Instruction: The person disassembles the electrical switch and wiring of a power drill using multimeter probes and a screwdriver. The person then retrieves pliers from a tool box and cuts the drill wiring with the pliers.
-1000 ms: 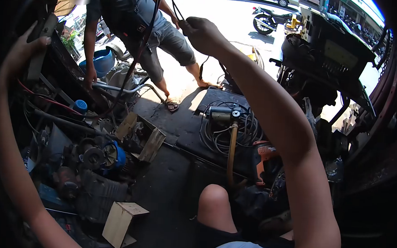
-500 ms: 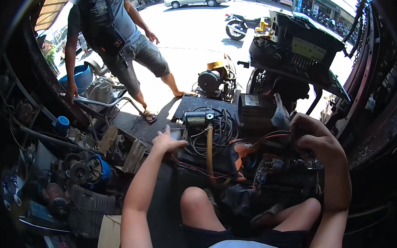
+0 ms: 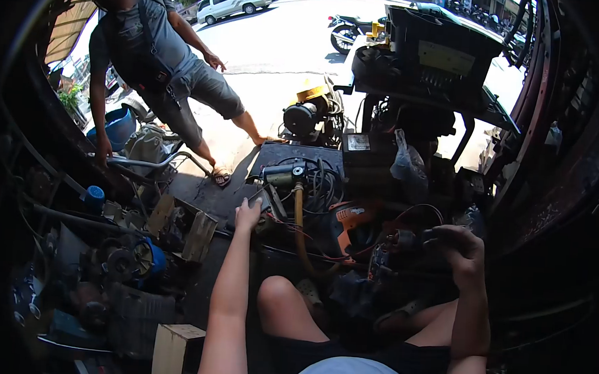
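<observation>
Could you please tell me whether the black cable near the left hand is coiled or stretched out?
Coiled: the black cable lies in several overlapping loops beside the yellowish-brown hose. Its ends cannot be made out.

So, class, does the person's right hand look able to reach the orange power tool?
Probably yes: dark parts lie between the right hand and orange power tool, but the tool's top looks uncovered.

Sunlight bleaches the street (image 3: 280, 45); the foreground is dim, edges bowed, dark and perhaps blurred.
</observation>
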`<state>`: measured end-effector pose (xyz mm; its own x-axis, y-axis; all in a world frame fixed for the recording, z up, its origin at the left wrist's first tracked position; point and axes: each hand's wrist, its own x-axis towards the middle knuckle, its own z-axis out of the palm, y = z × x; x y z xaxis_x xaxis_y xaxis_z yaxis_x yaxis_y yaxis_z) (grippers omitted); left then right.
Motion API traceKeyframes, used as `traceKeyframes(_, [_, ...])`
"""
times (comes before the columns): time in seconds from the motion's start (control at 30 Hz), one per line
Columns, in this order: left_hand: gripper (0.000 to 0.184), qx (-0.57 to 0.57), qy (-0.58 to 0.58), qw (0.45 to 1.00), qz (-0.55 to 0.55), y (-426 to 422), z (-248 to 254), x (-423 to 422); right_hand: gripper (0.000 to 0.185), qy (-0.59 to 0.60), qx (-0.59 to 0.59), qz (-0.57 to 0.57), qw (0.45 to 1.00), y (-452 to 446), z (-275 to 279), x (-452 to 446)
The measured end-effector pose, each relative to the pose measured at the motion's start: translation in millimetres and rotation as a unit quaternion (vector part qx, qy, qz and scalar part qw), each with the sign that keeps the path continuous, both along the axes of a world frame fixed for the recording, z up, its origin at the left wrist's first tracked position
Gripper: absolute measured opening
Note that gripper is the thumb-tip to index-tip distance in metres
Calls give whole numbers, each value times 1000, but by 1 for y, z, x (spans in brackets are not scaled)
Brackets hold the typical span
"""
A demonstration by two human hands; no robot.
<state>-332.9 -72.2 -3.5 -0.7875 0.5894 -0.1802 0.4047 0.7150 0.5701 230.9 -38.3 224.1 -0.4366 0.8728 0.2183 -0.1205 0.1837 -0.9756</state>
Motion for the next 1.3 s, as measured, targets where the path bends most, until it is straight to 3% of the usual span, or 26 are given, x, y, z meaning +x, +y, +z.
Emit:
traceKeyframes(0.13, [71,87,61,994,-9,-45,33,56,32,-23,22,-11,999,-2,-14,-12])
traceKeyframes(0.17, [48,143,74,986,-35,-54,42,77,32,-12,45,-16,999,-3,-13,-17])
traceKeyframes(0.2, [38,224,-90,969,-61,-65,56,108,32,-2,68,-21,997,-4,-11,-23])
traceKeyframes(0.23, [45,211,-224,943,-127,-79,87,150,33,6,90,-25,996,-6,-9,-29])
traceKeyframes(0.27, [58,179,-394,883,-181,-92,103,195,33,14,87,-20,996,-8,-8,-35])
traceKeyframes(0.33, [80,19,-560,758,-333,-105,116,273,33,30,82,-4,996,-13,-5,-48])
traceKeyframes(0.37, [85,39,-658,665,-351,-110,104,306,33,21,89,14,996,-17,-4,-53])
traceKeyframes(0.4, [87,70,-733,608,-298,-112,96,335,34,12,97,31,995,-22,-3,-55])
traceKeyframes(0.5, [68,195,-906,374,-28,-103,105,357,37,0,156,51,986,-38,0,-55])
traceKeyframes(0.53, [57,235,-879,414,14,-100,107,356,37,-16,167,42,985,-43,2,-50])
traceKeyframes(0.7, [33,303,-846,427,99,-104,111,308,36,-48,103,-39,993,-60,-16,-9])
traceKeyframes(0.77, [33,346,-787,498,114,-112,122,296,37,-58,53,-73,994,-69,-42,7])
traceKeyframes(0.83, [33,402,-744,517,132,-117,120,290,38,-64,-108,-63,990,-89,-67,10])
traceKeyframes(0.9, [27,441,-664,589,129,-117,133,293,39,-184,-91,36,978,-107,-86,6])
traceKeyframes(0.97, [22,449,-613,650,6,-121,141,289,40,-308,-118,162,930,-113,-92,4])
traceKeyframes(1.03, [19,372,-599,697,-126,-123,152,294,38,-269,-124,92,951,-110,-87,-5])
traceKeyframes(1.1, [18,286,-588,735,-177,-123,152,322,42,-114,-72,42,990,-94,-79,-18])
traceKeyframes(1.13, [17,274,-539,753,-258,-122,140,335,41,-57,-78,48,994,-90,-80,-26])
traceKeyframes(1.17, [18,244,-575,722,-297,-125,133,346,40,2,-83,55,995,-85,-83,-36])
traceKeyframes(1.2, [19,226,-531,750,-323,-128,123,359,40,62,-87,62,992,-81,-86,-42])
traceKeyframes(1.23, [20,206,-484,776,-347,-127,116,367,39,43,-87,64,993,-79,-87,-45])
traceKeyframes(1.3, [23,292,-342,807,-381,-117,110,371,37,3,-89,66,994,-76,-90,-48])
